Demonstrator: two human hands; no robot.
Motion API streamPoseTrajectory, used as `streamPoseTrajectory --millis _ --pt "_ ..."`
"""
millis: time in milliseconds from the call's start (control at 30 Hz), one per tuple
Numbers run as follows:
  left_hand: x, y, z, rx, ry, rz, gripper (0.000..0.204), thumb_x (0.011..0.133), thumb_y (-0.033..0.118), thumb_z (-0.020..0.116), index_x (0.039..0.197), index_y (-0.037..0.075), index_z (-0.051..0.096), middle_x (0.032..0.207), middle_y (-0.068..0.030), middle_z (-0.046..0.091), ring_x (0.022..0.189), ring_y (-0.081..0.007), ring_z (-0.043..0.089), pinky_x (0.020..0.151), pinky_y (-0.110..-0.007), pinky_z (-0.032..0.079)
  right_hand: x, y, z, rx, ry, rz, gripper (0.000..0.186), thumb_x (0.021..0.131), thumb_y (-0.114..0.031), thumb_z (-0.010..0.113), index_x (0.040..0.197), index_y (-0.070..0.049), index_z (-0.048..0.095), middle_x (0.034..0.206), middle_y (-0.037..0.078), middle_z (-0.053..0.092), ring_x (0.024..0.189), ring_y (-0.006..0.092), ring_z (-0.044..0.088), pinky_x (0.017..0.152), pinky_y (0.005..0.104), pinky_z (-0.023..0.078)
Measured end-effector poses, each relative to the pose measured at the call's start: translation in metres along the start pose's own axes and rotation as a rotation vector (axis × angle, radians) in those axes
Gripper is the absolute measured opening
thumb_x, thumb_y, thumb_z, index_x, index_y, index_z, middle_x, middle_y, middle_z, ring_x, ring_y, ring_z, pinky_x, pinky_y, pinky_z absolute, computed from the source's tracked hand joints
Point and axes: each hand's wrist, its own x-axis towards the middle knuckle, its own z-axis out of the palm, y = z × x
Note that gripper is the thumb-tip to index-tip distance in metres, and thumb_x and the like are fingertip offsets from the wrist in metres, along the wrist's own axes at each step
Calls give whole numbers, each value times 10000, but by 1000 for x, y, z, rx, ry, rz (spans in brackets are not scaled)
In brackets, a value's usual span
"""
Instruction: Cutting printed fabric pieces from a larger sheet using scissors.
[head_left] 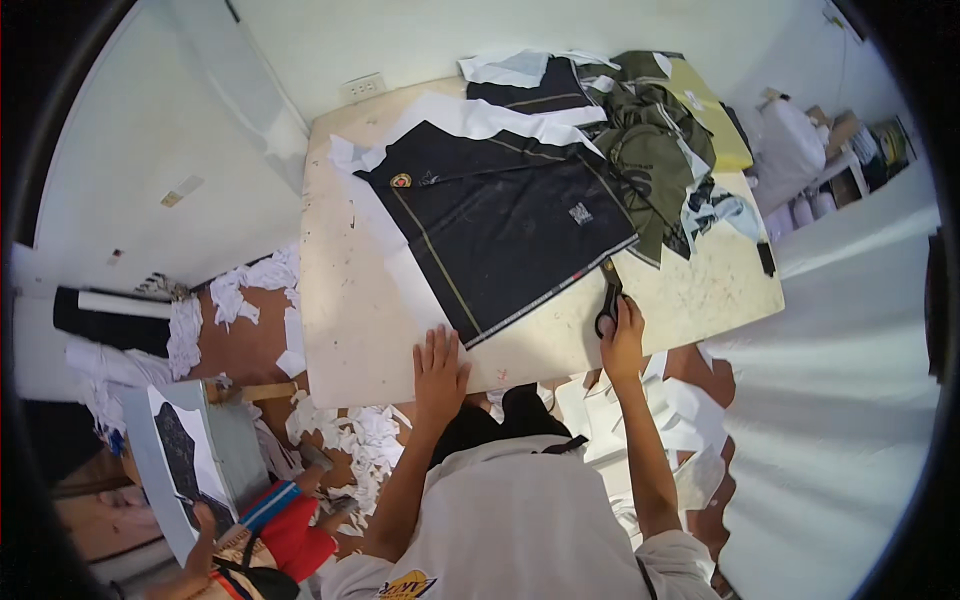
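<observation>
Head view: black fabric panel [510,235] laid on table [335,310], partly over white sheet [411,280]; scissors [612,293] grasped by handles in right hand [622,342], near panel's lower right corner; left hand [440,375] laid flat, nothing grasped, at panel's lower left corner; step judged as panel being steadied, scissors held ready at edge; for next move, blades lined up with edge would be called for; scissors' long axis directed away from right hand, tips pointed toward panel; whether fabric is touched by tips cannot be told
</observation>
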Motion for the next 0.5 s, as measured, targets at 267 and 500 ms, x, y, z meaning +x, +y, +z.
streamPoseTrajectory --millis 267,500 --pt "-27 34 10 -140 54 -101 605 940 249 586 1484 52 408 1573 -195 312 1462 -385 274 1188 -557 171 -18 66 -16 -82 -466 315 373 778 -147 690 1101 14 598 1019 218 666 962 424 636 826 477 522" --pt "-39 28 11 -128 134 -86 555 914 204 620 1423 31 480 1525 -170 400 1424 -366 354 1186 -533 223 -116 84 -75 638 -817 665 161 879 -131 702 922 -22 592 695 -11 555 625 82 524 546 265 431"
